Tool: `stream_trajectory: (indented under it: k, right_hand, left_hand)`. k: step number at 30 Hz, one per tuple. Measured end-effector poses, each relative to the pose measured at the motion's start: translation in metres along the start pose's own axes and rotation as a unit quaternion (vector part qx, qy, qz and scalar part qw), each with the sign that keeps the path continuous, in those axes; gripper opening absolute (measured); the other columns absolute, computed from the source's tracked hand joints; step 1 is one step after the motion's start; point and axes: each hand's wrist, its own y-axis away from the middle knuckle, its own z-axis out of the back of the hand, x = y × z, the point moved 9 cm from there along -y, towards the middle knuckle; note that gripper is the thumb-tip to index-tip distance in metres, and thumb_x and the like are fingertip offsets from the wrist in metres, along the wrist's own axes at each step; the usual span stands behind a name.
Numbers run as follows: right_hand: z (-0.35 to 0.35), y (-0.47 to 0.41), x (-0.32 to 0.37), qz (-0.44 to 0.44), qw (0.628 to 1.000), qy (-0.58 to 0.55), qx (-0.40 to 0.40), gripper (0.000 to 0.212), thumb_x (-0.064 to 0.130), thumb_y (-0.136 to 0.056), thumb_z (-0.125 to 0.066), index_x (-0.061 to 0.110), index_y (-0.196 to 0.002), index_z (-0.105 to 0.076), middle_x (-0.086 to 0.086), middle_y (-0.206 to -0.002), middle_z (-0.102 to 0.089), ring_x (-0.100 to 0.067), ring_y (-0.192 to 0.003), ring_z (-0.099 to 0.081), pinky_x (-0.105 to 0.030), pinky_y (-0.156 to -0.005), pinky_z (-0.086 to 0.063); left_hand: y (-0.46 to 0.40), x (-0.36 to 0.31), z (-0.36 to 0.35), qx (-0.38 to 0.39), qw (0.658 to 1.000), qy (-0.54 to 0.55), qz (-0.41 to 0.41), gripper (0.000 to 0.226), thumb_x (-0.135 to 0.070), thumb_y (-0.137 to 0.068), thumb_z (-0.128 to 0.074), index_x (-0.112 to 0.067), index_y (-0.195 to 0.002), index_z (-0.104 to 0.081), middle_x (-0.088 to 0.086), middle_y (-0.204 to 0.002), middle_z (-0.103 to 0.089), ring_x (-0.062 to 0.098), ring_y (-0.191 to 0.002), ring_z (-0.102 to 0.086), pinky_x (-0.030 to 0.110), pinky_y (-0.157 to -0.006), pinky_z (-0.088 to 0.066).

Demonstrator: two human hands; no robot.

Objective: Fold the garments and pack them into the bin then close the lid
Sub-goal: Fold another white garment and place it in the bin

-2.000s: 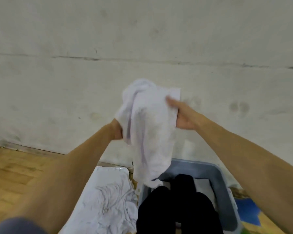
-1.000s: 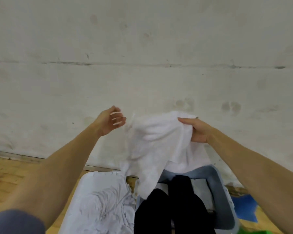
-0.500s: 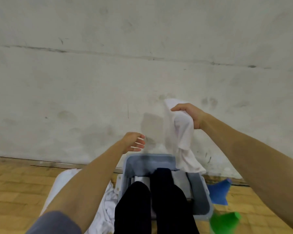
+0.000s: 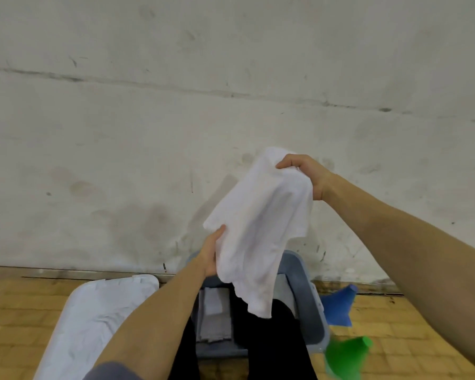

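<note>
Folding is the step in hand. White garment [image 4: 261,229] hangs in the air above the grey bin [image 4: 314,311], clear of the floor, its lower hem dangling over the bin's opening. Right hand [image 4: 303,174] pinches the top edge, fingers curled over the cloth. Left hand [image 4: 211,250] grips the left edge lower down, thumb on the near face; its fingers are hidden behind the fabric. A grey folded garment [image 4: 213,315] already lies in the bin. The white lid [image 4: 93,319] rests on the wooden floor just left of the bin, with pale crumpled cloth on it. Blue [image 4: 337,308] and green [image 4: 346,357] items lie to the right, too blurred to identify. Judgement: the garment is not yet flat or squared. The next move calls for bringing the two held edges together into a neat fold before lowering it beside the grey piece.
</note>
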Motion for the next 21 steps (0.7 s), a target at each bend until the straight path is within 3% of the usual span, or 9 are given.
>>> stream_trajectory:
  k: [2,4,7,9,11,13,17,19,21]
  right_hand:
    - [0.01,-0.001,-0.008,-0.013,1.0,0.007,-0.011,0.011,0.02,-0.076,-0.066,0.01,-0.079,-0.07,-0.008,-0.075,-0.067,-0.024,-0.072,-0.064,-0.034,-0.079,-0.05]
    - [0.019,-0.001,-0.014,-0.016,1.0,0.015,-0.021,0.012,0.022,-0.079,-0.066,0.011,-0.085,-0.069,-0.008,-0.078,-0.068,-0.025,-0.074,-0.065,-0.035,-0.081,-0.051]
    - [0.034,-0.001,-0.024,-0.024,0.998,0.027,-0.049,0.018,0.025,-0.082,-0.069,0.013,-0.095,-0.07,-0.01,-0.087,-0.07,-0.028,-0.08,-0.066,-0.038,-0.081,-0.053]
    - [0.046,-0.002,-0.028,-0.022,0.997,0.025,-0.071,0.03,0.026,-0.083,-0.07,0.013,-0.11,-0.067,-0.012,-0.098,-0.071,-0.03,-0.087,-0.067,-0.04,-0.078,-0.054]
    - [0.053,-0.003,-0.03,-0.022,0.996,0.025,-0.086,0.038,0.025,-0.084,-0.07,0.012,-0.12,-0.065,-0.013,-0.106,-0.07,-0.031,-0.09,-0.067,-0.039,-0.074,-0.056]
    - [0.056,-0.003,-0.03,-0.021,0.995,0.023,-0.095,0.039,0.024,-0.085,-0.07,0.011,-0.121,-0.064,-0.013,-0.104,-0.07,-0.029,-0.086,-0.067,-0.035,-0.067,-0.056]
    - [0.057,-0.002,-0.025,-0.006,0.995,-0.032,-0.092,0.039,0.024,-0.086,-0.071,0.01,-0.122,-0.062,-0.015,-0.113,-0.068,-0.029,-0.094,-0.066,-0.038,-0.075,-0.054]
    - [0.056,0.001,-0.021,0.001,0.995,-0.059,-0.08,0.032,0.023,-0.088,-0.068,0.011,-0.117,-0.064,-0.013,-0.106,-0.069,-0.028,-0.092,-0.066,-0.04,-0.079,-0.054]
    - [0.057,0.002,-0.018,0.004,0.995,-0.073,-0.07,0.031,0.023,-0.087,-0.068,0.011,-0.116,-0.065,-0.012,-0.104,-0.07,-0.028,-0.092,-0.067,-0.04,-0.081,-0.054]
  left_hand:
    - [0.007,-0.013,0.0,-0.008,0.999,-0.042,-0.006,0.052,-0.045,-0.096,-0.053,-0.007,-0.132,-0.057,0.017,-0.13,-0.061,0.034,-0.116,-0.059,0.046,-0.094,-0.048]
    - [0.011,-0.037,0.005,-0.047,0.987,-0.152,-0.028,0.044,-0.038,-0.101,-0.048,-0.005,-0.129,-0.056,0.016,-0.124,-0.062,0.029,-0.1,-0.062,0.04,-0.08,-0.052]
    - [0.025,-0.094,0.04,-0.248,0.918,-0.295,-0.097,0.05,-0.033,-0.097,-0.055,0.005,-0.129,-0.05,0.018,-0.113,-0.061,0.03,-0.089,-0.059,0.038,-0.075,-0.053]
    - [0.034,-0.128,0.046,-0.283,0.912,-0.256,-0.152,0.051,-0.032,-0.096,-0.058,0.005,-0.129,-0.05,0.018,-0.117,-0.059,0.03,-0.094,-0.059,0.04,-0.082,-0.052]
    - [0.038,-0.159,0.034,-0.212,0.943,-0.144,-0.213,0.042,-0.033,-0.096,-0.061,0.0,-0.122,-0.058,0.016,-0.125,-0.062,0.028,-0.099,-0.063,0.038,-0.088,-0.052]
    - [0.043,-0.179,0.01,-0.123,0.96,-0.092,-0.235,0.043,-0.034,-0.096,-0.06,-0.004,-0.127,-0.059,0.013,-0.129,-0.063,0.025,-0.109,-0.064,0.035,-0.088,-0.054]
    - [0.064,-0.186,-0.029,-0.063,0.967,-0.128,-0.209,0.035,-0.028,-0.099,-0.054,-0.005,-0.124,-0.062,0.01,-0.11,-0.071,0.023,-0.097,-0.068,0.035,-0.084,-0.054]
    - [0.076,-0.199,-0.035,-0.029,0.965,-0.068,-0.253,0.029,-0.023,-0.099,-0.048,-0.004,-0.114,-0.064,0.011,-0.101,-0.071,0.024,-0.09,-0.07,0.035,-0.085,-0.054]
    - [0.082,-0.202,-0.04,0.022,0.963,0.013,-0.268,0.032,-0.027,-0.095,-0.047,-0.006,-0.108,-0.066,0.015,-0.108,-0.068,0.03,-0.097,-0.067,0.04,-0.091,-0.05]
